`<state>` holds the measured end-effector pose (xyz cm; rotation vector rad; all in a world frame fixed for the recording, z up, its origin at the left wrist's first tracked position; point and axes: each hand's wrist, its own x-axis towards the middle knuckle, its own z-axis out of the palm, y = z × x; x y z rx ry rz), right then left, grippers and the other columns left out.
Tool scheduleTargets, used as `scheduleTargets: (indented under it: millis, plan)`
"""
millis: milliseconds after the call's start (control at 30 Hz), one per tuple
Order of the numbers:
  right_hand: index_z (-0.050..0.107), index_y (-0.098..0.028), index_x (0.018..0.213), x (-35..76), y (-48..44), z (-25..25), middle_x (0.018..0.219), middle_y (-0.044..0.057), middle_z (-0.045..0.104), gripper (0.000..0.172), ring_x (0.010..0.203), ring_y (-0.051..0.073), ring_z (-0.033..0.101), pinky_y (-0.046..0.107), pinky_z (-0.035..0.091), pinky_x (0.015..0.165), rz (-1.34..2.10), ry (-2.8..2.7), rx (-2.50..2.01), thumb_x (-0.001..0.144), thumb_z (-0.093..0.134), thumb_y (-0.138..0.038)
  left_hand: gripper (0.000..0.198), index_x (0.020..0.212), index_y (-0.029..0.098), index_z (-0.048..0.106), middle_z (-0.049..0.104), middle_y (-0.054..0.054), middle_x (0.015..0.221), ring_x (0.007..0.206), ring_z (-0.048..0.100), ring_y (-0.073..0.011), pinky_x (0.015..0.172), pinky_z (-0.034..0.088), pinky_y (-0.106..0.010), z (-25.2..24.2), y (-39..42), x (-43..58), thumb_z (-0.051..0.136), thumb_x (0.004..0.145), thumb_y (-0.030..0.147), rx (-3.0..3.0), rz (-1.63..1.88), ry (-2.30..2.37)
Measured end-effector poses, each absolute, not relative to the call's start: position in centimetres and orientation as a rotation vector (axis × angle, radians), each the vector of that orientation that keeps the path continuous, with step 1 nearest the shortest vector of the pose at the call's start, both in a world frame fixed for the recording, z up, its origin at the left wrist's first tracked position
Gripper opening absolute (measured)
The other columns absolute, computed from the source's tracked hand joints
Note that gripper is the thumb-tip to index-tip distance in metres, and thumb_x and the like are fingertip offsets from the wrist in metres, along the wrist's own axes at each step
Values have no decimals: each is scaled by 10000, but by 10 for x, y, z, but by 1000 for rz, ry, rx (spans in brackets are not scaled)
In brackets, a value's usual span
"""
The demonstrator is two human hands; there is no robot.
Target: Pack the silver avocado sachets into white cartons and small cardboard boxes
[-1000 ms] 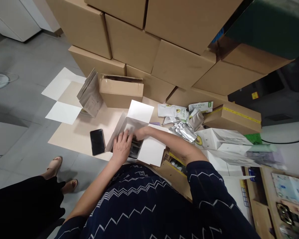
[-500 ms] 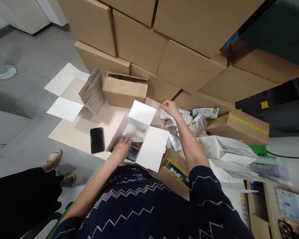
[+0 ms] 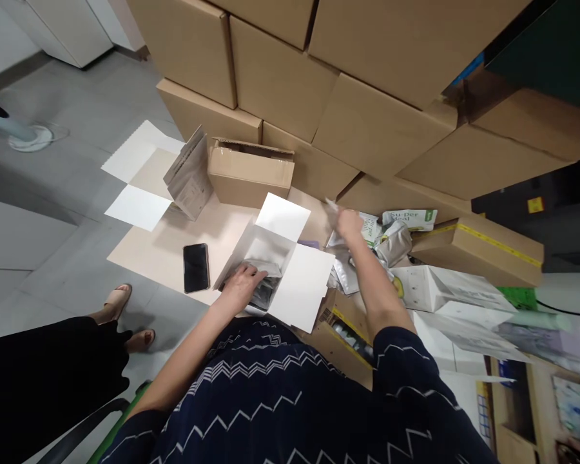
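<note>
My left hand (image 3: 244, 285) reaches into an open white carton (image 3: 297, 287), its fingers stretched out over clear or silvery packets (image 3: 265, 290) lying inside. To the right, my right hand (image 3: 349, 225) is closed and somewhat smeared by motion. A pale, thin edge sticks out past its fingers, seemingly part of a white pouch (image 3: 336, 240) under the hand. Beside it lie more white and silver pouches (image 3: 395, 242), one printed "Su-per Meal" (image 3: 410, 219). The carton's white flaps stand spread toward the back and right.
A phone (image 3: 196, 267) lies left of the carton. Behind are a small brown box (image 3: 251, 173), a grey paper bag (image 3: 191, 180) and another open white box (image 3: 138, 206). Stacked cartons (image 3: 280, 77) wall the back. A taped box (image 3: 483, 248) is at right; a person's sandalled feet (image 3: 118, 301) are at left.
My right hand has shifted slightly right and down, with a pale edge now showing beyond its fingers. My left hand stays in the carton. The whole view has moved a little.
</note>
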<state>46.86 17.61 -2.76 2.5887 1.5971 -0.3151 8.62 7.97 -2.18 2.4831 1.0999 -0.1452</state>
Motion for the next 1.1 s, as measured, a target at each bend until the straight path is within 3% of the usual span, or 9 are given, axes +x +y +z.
scheduleTargets:
  millis: [100, 233, 333, 467, 600, 833, 967, 1100]
  plan:
    - [694, -168, 1254, 486, 148, 19, 1065, 126, 728, 415, 986, 214, 680, 365, 507, 896, -349, 1780, 3119, 907, 467, -198, 554, 1297, 268, 612, 637, -99, 1184, 1200, 512, -266, 1013, 483, -402, -24, 79, 85, 456, 848, -17, 2478, -109, 1103]
    - [695, -224, 1234, 459, 98, 77, 962, 25, 708, 408, 790, 159, 680, 318, 585, 718, -794, 2299, 3456, 870, 522, -292, 471, 1252, 268, 642, 633, -109, 1167, 1180, 520, -278, 1017, 479, -425, -26, 79, 85, 540, 855, 35, 2479, -77, 1097]
    - [720, -242, 1171, 408, 75, 94, 949, 13, 707, 356, 817, 154, 685, 304, 585, 724, -1219, 2496, 3263, 865, 553, -313, 433, 1218, 244, 656, 630, -111, 1148, 1156, 525, -281, 1004, 479, -420, -24, 80, 85, 522, 864, 36, 2500, -94, 1101]
    - [751, -223, 1105, 344, 73, 81, 1032, 20, 741, 326, 944, 177, 681, 330, 552, 859, -1580, 2473, 2679, 858, 543, -264, 381, 1180, 229, 668, 630, -117, 1125, 1134, 526, -284, 986, 478, -419, -20, 81, 84, 524, 872, 57, 2518, -105, 1109]
    - [768, -205, 1061, 304, 91, 65, 1056, 11, 748, 351, 1004, 184, 659, 303, 484, 938, -1464, 2504, 2271, 847, 491, -181, 386, 1196, 233, 664, 627, -121, 1113, 1095, 530, -277, 977, 476, -428, -16, 82, 83, 502, 881, 77, 2521, -112, 1106]
    - [715, -161, 1080, 284, 128, 38, 938, 23, 731, 351, 811, 151, 629, 207, 446, 667, -1399, 2116, 2092, 801, 501, -155, 371, 1226, 223, 651, 635, -119, 1138, 1058, 533, -280, 934, 482, -421, -17, 81, 83, 442, 936, 121, 2516, -109, 1164]
    - [722, -140, 1068, 279, 136, 29, 1010, 78, 741, 310, 897, 194, 649, 223, 438, 687, -1119, 2161, 1653, 791, 582, -139, 333, 1198, 211, 651, 633, -117, 1141, 1084, 537, -281, 952, 480, -411, -17, 82, 83, 464, 935, 130, 2531, -105, 1136]
    - [721, -116, 1156, 268, 139, 24, 1116, 149, 734, 392, 997, 252, 670, 260, 451, 738, -850, 2168, 1274, 801, 562, -67, 296, 1223, 174, 599, 579, -129, 1168, 1092, 567, -275, 922, 509, -396, -13, 81, 83, 521, 959, 282, 2486, -45, 1177]
